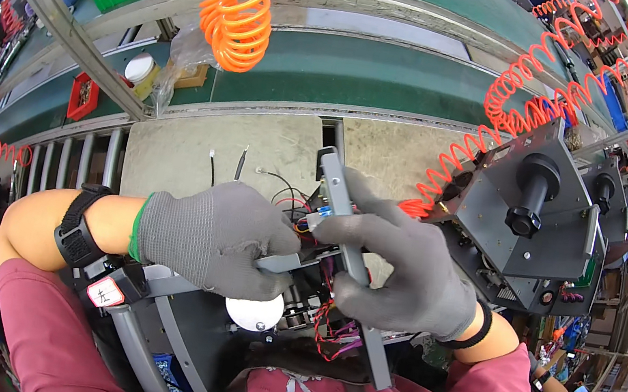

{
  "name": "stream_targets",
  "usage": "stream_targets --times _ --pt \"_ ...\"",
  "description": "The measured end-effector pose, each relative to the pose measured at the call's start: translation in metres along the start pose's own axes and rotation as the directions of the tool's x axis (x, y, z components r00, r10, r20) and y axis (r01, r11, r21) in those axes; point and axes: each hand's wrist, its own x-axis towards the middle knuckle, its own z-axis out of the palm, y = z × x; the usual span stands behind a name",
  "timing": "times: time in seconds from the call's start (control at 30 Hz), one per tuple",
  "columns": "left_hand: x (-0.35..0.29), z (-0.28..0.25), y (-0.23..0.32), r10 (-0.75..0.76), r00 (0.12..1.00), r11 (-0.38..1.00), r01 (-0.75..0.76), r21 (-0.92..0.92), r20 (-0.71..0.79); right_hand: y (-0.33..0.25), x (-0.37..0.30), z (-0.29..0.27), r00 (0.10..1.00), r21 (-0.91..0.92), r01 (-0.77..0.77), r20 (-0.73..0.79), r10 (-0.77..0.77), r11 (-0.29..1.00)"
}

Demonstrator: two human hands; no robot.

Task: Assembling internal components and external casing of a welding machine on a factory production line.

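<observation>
Both my hands wear grey gloves and meet over an assembly with grey metal bars. My left hand [213,237] is closed, its fingers pinching a short flat grey arm [279,263]. My right hand [404,272] wraps thumb and fingers round a long grey metal bar [338,186] that slants toward my body. Between the hands sit thin wires [294,203] and a small blue-and-white connector [316,218]. Below them show red and purple wires [333,332] and a white round disc [254,312]. My palms and fingers hide part of the assembly.
On the right stands a dark grey metal housing [564,227] with a black knobbed spindle [532,194]. An orange coiled hose [234,27] hangs ahead; red coiled hoses [501,102] hang right. A red bin [84,97] and white-lidded tub [139,68] are far left. Other people are at both sides.
</observation>
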Motion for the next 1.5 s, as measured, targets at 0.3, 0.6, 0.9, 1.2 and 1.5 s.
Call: stream_targets --times 0.3,0.6,0.9,1.2,1.5 --pt "0.005 -0.006 0.008 -0.067 0.996 0.996 0.063 0.057 0.065 -0.018 -0.004 0.04 0.982 -0.211 0.064 -0.162 -0.099 0.975" --pt "-0.031 -0.026 0.031 -0.311 0.932 0.921 0.344 0.183 -0.187 0.039 -0.085 0.042 0.962 0.119 0.014 -0.271 0.019 0.993" --pt "-0.168 -0.075 0.038 -0.483 0.281 0.742 0.633 -0.218 -0.829 0.219 -0.28 -0.011 0.733 -0.587 -0.533 0.039 0.679 0.61" --pt "-0.105 0.067 0.221 -0.444 0.159 0.795 0.524 -0.306 -0.882 0.291 -0.308 -0.03 0.69 -0.535 0.604 0.722 -0.05 0.591" --pt "-0.006 0.291 0.204 -0.952 0.3 -0.042 -0.325 -0.945 -0.061 0.31 -0.223 0.011 0.256 -0.156 0.854 0.957 -0.14 0.496"
